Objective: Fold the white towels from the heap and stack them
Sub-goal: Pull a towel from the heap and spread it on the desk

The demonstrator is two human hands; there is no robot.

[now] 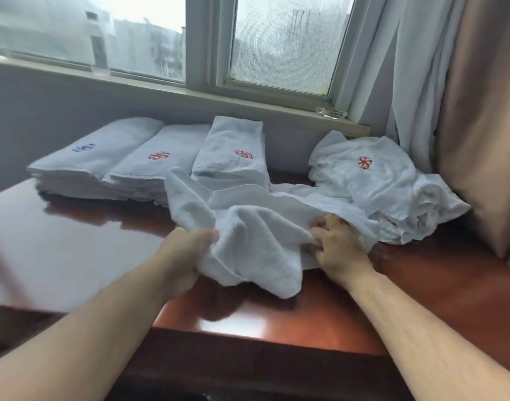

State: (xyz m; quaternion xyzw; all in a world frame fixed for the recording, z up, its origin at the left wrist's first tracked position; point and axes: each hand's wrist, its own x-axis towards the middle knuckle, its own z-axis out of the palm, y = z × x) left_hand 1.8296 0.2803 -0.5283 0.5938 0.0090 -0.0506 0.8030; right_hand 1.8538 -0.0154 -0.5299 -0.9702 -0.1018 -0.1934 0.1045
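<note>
Desk (74, 244) | towel (256, 235) btwn L hand (187, 250) & R hand (337, 250), both gripping

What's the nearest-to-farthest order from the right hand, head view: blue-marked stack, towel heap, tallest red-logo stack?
1. Towel heap, just beyond the right hand gripping the loose towel, to its right.
2. Tallest red-logo stack, back left.
3. Blue-marked stack, far left.

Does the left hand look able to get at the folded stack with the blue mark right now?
Probably not yet: the left hand grips the crumpled towel. Only bare table lies between it and that stack, though.
</note>
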